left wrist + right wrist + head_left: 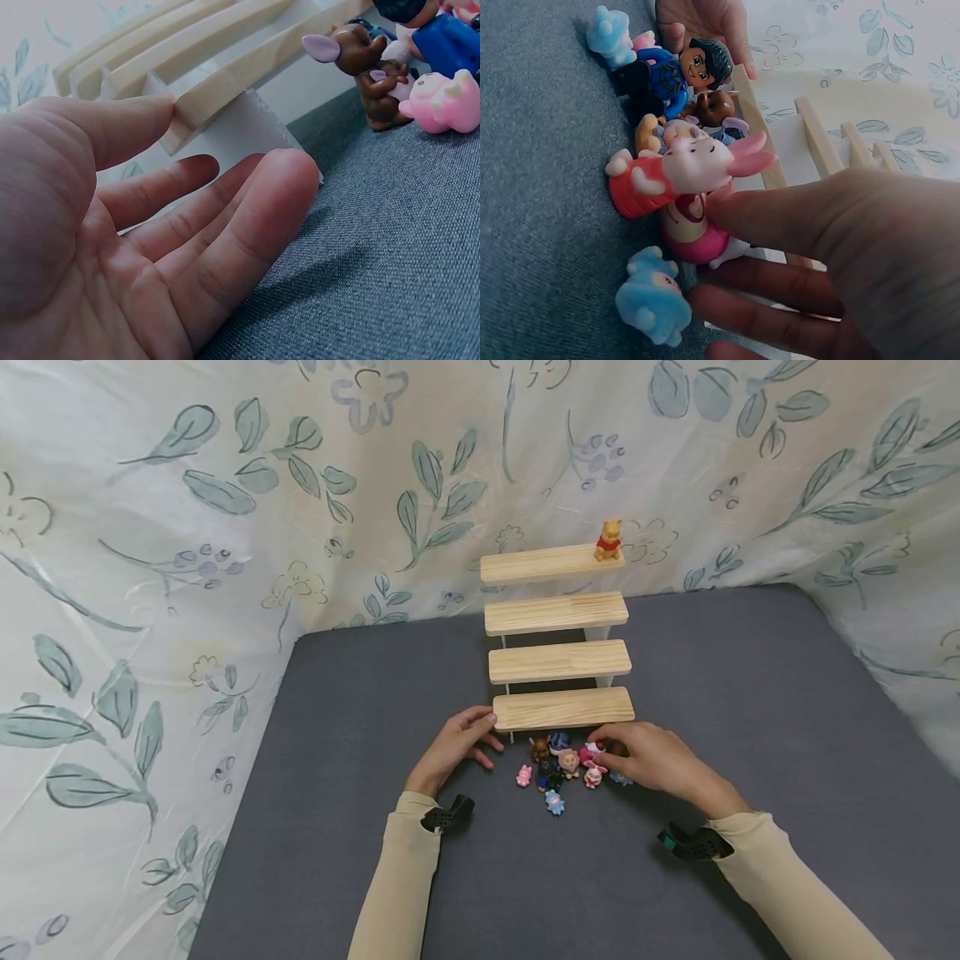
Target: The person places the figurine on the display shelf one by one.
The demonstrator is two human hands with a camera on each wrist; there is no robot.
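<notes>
Several small figures lie heaped on the grey desk (360,827) at 6 o'clock of the wooden step shelf (558,660). My right hand (652,762) pinches a pink piglet figure (694,225) with its fingers (780,217), at the heap's 3 o'clock edge; I see it lying on its side, long axis roughly toward 3 o'clock. My left hand (457,745) is relaxed, fingers straight, thumb touching the lowest step's 9 o'clock end. I see a yellow bear (608,541) upright on the top step.
</notes>
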